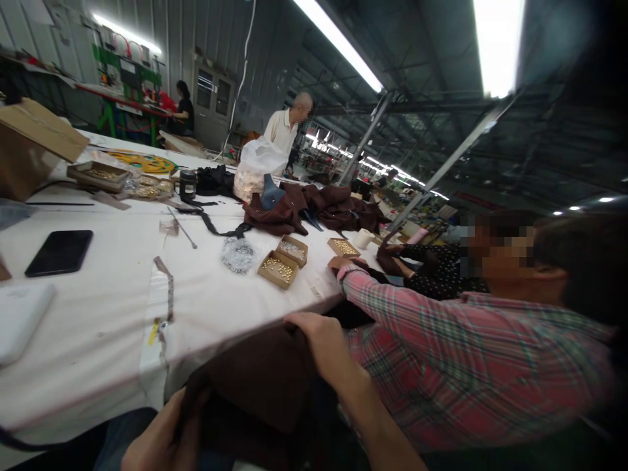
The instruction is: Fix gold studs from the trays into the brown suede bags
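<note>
A dark brown piece of fabric [255, 386] lies over my lap at the near edge of the white table [108, 320]. My left hand [159, 438] grips its lower left edge, fingers curled round the cloth. My right hand [314, 333] holds its upper right corner, fingers folded over the edge. Both hands are closed on the fabric.
A person in a plaid shirt [466, 366] sits close on my right, reaching onto the table. Small boxes of gold studs [279, 268], a black phone [59, 252], a white device [19, 320], a cardboard box [29, 144] and a heap of brown fabric [314, 209] lie on the table.
</note>
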Action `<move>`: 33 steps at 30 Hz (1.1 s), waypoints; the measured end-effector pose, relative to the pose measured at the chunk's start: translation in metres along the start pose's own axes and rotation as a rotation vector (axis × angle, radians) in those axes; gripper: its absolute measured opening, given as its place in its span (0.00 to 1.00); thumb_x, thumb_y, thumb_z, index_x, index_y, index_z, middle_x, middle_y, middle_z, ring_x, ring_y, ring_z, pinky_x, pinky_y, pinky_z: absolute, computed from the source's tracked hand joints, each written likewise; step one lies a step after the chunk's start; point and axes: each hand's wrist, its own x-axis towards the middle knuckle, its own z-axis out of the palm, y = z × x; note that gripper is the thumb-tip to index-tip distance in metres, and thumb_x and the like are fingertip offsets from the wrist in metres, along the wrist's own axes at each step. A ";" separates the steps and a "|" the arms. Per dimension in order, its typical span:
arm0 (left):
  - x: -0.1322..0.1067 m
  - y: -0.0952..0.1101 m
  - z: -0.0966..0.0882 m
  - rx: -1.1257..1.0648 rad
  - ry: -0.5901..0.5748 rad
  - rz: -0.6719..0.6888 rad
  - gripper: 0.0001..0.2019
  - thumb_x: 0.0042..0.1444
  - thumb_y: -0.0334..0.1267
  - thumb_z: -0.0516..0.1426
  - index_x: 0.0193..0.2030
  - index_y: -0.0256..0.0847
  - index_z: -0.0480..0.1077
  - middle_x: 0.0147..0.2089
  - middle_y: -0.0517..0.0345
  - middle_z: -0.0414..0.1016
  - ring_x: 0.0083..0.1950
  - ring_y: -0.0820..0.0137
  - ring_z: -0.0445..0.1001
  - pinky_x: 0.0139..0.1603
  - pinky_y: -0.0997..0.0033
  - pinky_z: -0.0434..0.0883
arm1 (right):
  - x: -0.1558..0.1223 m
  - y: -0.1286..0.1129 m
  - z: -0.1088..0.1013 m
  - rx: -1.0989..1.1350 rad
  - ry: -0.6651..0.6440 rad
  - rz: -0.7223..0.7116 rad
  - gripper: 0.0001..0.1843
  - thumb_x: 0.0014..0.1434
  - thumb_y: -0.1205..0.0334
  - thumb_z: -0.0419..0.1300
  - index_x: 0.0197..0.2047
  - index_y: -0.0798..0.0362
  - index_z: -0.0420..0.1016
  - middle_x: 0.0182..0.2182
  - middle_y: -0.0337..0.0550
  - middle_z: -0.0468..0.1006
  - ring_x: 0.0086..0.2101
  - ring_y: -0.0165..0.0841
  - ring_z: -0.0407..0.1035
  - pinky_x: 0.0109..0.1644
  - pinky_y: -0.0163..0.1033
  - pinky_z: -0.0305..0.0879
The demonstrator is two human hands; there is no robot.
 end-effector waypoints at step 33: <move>0.176 0.029 0.051 0.542 0.005 -0.169 0.31 0.80 0.60 0.47 0.81 0.49 0.64 0.36 0.49 0.85 0.39 0.47 0.86 0.36 0.61 0.60 | 0.078 0.064 0.159 -0.078 0.393 0.070 0.10 0.81 0.65 0.56 0.46 0.48 0.78 0.42 0.46 0.83 0.47 0.43 0.72 0.45 0.46 0.62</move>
